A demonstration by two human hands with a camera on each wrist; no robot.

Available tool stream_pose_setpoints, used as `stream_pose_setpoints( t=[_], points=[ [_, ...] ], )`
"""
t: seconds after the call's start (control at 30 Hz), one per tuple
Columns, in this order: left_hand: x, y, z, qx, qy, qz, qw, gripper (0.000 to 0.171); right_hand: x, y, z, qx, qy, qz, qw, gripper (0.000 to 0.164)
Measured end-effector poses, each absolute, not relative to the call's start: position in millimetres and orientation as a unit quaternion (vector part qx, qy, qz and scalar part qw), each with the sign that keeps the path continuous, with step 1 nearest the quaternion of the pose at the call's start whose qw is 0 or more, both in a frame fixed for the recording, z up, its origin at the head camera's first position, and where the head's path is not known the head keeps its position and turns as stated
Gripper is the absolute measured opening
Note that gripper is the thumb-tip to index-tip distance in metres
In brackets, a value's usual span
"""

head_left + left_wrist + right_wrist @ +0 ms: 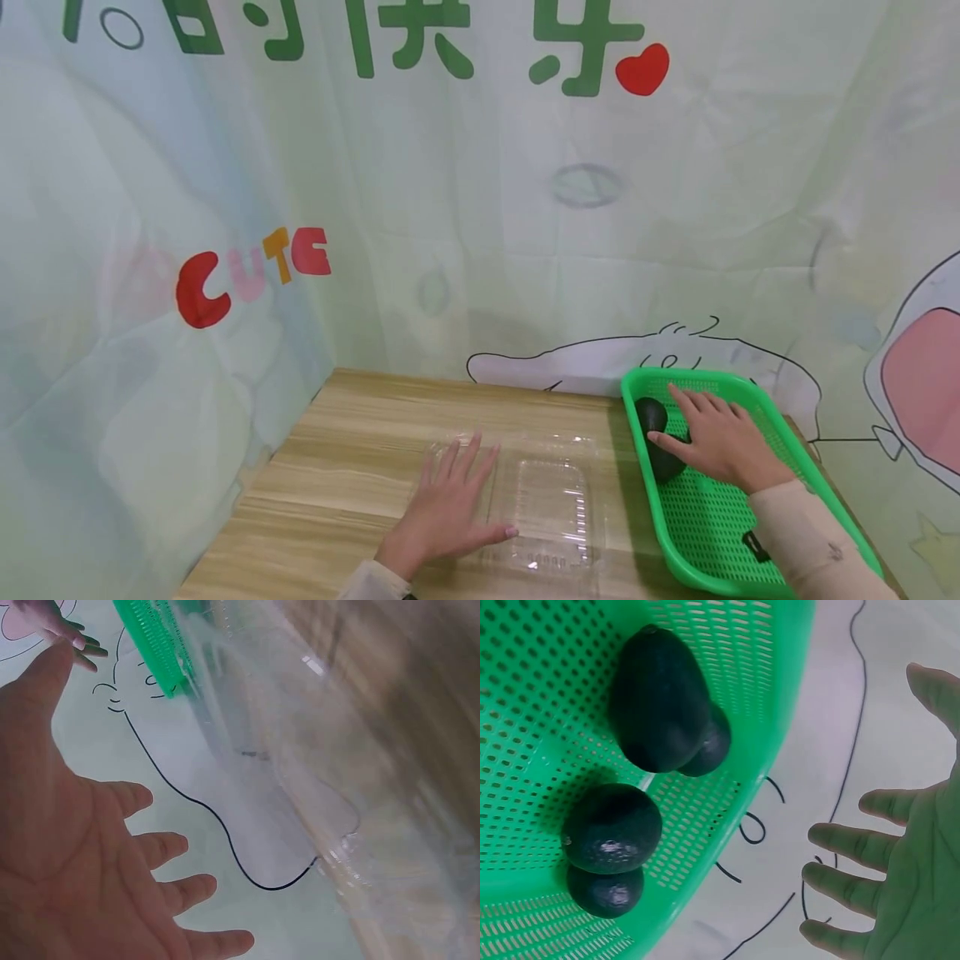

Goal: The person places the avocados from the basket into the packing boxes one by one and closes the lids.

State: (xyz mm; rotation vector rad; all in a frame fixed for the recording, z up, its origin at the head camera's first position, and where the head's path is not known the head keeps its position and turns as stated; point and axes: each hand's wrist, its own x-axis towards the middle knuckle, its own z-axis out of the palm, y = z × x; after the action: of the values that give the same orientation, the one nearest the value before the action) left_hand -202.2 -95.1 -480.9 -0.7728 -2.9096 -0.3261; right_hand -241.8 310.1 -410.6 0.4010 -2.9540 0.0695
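Observation:
My left hand (pixel 447 504), fingers straight and spread, is over the left part of a clear plastic container (pixel 551 500) on the table. In the left wrist view, its palm (pixel 75 855) holds nothing, and the see-through plastic (pixel 262 720) lies off to one side. Over the green basket (pixel 780 417) my right hand (pixel 723 437) reaches with fingers extended. Dark avocados (pixel 663 458) lie along the basket's left side, partly hidden by that hand. The right wrist view shows several, among them a large oval avocado (pixel 660 701) and a rounder one (pixel 611 829); the right palm (pixel 922 877) is empty.
The wood-grain table (pixel 330 475) carries the container, with the basket at its right edge. A printed cloth backdrop (pixel 450 208) closes off the back and left side. A small black thing (pixel 756 546) shows beside the right sleeve (pixel 817 533).

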Motion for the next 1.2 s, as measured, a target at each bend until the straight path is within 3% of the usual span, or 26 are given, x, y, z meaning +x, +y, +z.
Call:
stream_pose_setpoints(
  t=[0.83,1.2],
  points=[
    [-191.0,-98.3,-518.4,-0.229,-0.962,-0.152,0.004,0.107,-278.0,309.1,-439.5,0.12,-0.991,0.053,-0.03,0.087],
    [-191.1,-97.5,-520.3,-0.228,-0.961,-0.156,0.003,0.106,-281.4,314.6,-448.0,0.108,-0.988,0.054,-0.095,0.07]
  ],
)
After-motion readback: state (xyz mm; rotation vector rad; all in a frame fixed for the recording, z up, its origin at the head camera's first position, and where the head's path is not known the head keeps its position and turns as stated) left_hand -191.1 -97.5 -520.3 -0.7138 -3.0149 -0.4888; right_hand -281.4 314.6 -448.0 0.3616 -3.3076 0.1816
